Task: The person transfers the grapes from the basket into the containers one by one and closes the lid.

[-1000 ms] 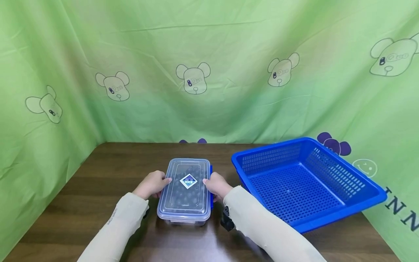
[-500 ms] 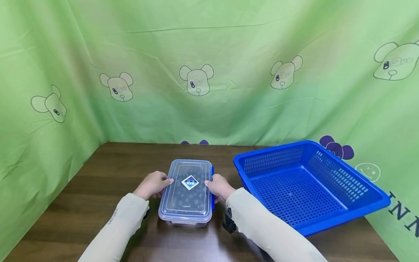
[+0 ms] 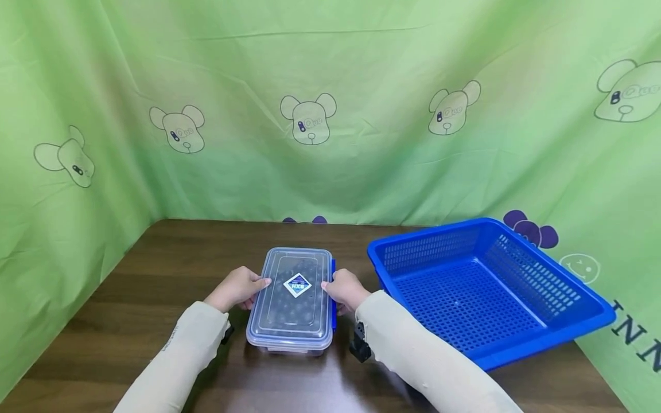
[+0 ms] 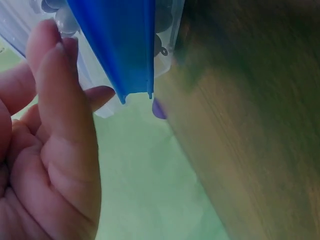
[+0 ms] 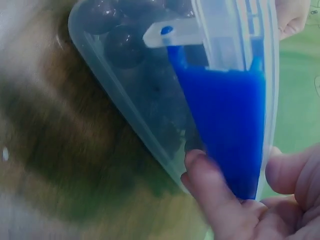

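Observation:
A clear plastic food storage box (image 3: pixel 290 318) with a translucent lid and a diamond-shaped label sits at the middle of the table. Dark round things show dimly through its walls. My left hand (image 3: pixel 238 288) grips the left side, thumb on the lid's edge and fingers down the wall. On the opposite side my right hand (image 3: pixel 346 289) grips likewise, thumb on the lid. Close to the left fingers runs a blue side latch (image 4: pixel 120 45). In the right wrist view the fingers touch the box beside another blue latch (image 5: pixel 225 115). Whether the latches are fastened, I cannot tell.
A large blue plastic basket (image 3: pixel 547 347) with perforated walls stands to the right, near my right forearm. The brown wooden table (image 3: pixel 129 321) ends at a green patterned curtain (image 3: pixel 232 172) behind and at the sides.
The head view has shifted slightly. Both hands keep the same hold on the box, which stays at the same place on the table.

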Tool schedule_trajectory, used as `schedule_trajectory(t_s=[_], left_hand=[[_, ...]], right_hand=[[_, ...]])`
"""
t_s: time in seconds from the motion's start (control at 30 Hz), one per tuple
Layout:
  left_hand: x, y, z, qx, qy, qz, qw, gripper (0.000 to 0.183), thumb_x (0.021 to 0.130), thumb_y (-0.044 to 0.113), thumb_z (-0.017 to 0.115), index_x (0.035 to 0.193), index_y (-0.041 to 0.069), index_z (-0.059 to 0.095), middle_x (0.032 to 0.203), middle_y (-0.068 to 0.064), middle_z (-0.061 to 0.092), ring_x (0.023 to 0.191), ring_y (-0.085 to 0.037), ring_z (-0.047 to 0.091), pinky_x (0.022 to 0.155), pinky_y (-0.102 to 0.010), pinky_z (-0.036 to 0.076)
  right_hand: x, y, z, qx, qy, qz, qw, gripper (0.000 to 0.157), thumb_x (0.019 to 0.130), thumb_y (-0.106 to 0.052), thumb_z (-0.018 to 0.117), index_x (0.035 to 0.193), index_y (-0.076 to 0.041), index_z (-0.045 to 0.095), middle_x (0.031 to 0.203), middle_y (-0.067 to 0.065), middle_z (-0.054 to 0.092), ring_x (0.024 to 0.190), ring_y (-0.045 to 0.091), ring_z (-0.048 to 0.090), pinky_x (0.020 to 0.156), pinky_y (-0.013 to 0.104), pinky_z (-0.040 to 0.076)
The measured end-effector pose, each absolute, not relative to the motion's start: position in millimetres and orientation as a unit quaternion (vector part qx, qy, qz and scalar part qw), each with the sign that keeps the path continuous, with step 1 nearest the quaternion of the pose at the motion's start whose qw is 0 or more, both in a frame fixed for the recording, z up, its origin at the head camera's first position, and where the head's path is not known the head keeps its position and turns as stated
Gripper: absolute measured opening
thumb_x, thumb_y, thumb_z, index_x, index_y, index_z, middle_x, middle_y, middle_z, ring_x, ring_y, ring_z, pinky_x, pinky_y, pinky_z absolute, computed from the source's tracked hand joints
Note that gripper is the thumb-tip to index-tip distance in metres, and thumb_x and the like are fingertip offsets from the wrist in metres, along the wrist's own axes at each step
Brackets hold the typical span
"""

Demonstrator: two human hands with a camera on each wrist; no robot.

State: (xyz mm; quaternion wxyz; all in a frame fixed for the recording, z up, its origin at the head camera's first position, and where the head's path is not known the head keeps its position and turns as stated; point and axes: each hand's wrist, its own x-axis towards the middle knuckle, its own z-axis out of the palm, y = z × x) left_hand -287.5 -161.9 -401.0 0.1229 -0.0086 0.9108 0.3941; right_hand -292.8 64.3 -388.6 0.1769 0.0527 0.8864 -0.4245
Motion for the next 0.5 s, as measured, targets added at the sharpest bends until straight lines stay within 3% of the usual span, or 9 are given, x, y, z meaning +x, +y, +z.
schedule_trajectory(t_s=[0.27,0.5], left_hand=[[-285.2,-159.8,-400.9,-0.004,0.914,0.39,0.11,0.029,0.095,0.02,0.06,0.089,-0.006,0.071,0.052,-0.002,0.054,0.045,-0.011,0.052,0.05,-0.029,0.053],[-284.8,-163.4,-404.3,-0.012,0.909,0.402,0.108,0.029,0.095,0.023,0.061,0.099,-0.004,0.071,0.052,-0.003,0.052,0.046,-0.013,0.052,0.049,-0.029,0.052]], right_hand=[[-291.3,63.7,-388.1,0.049,0.871,-0.453,0.185,0.048,0.098,-0.007,0.052,0.136,0.018,0.036,0.106,0.03,0.056,0.079,0.037,0.067,0.059,0.044,0.057],[-291.6,69.2,-390.4,0.04,0.864,-0.459,0.202,0.057,0.099,-0.012,0.051,0.143,0.014,0.027,0.1,0.027,0.058,0.074,0.034,0.066,0.054,0.039,0.057]])
